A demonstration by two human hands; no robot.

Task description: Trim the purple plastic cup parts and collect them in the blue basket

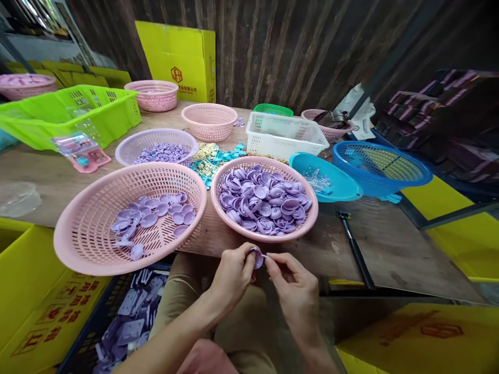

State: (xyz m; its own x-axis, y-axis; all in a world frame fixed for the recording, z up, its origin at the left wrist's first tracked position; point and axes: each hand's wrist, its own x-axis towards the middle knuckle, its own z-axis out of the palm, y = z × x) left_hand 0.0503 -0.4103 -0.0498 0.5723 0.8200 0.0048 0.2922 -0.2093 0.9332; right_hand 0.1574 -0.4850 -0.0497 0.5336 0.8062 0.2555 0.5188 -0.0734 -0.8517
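Note:
My left hand (236, 272) pinches a small purple plastic shell-like piece (258, 258) over my lap, just in front of the table edge. The fingertips of my right hand (292, 280) are pressed together at the piece's right side, on a tiny pale part too small to name. Straight ahead, a pink basket (265, 239) is heaped with purple rounded pieces (268, 200). To its left stands a wider pink basket (89, 223) with a thinner scatter of similar purple pieces (150, 215).
A black-handled hammer (356, 249) lies on the table's right side. Behind are a lilac basket (125, 150) of small purple parts, a white basket (280, 137), a turquoise scoop (343, 189) and a blue basket (382, 176). Yellow boxes (39, 311) flank my legs.

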